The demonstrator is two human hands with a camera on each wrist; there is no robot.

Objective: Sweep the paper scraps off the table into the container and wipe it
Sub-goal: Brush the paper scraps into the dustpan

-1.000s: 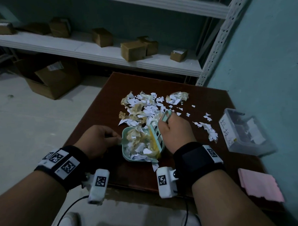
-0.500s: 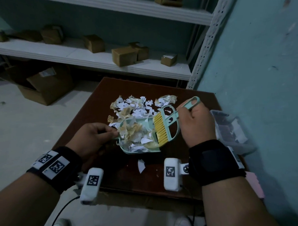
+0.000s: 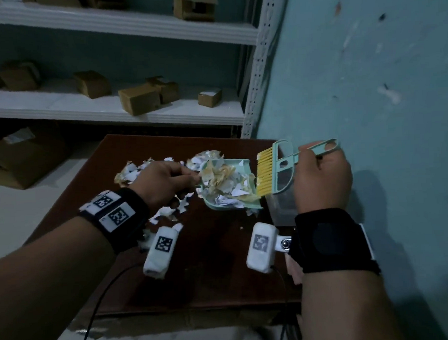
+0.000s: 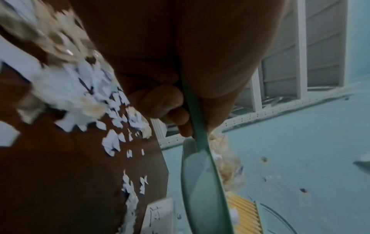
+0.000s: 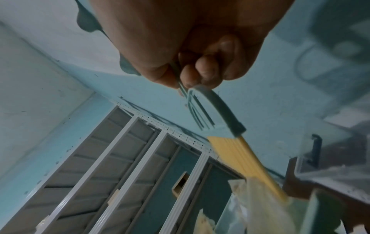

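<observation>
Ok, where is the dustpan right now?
In the head view the dustpan is held above the table by the left hand, full of paper scraps, right of centre, with the brush in the right hand at its right edge.

Both forearms reach forward, each wrist in a black band. The left hand (image 3: 164,182) curls its fingers (image 4: 160,102) around a thin handle. The right hand (image 3: 320,176), apparently raised slightly higher, grips another handle in its fist.
</observation>
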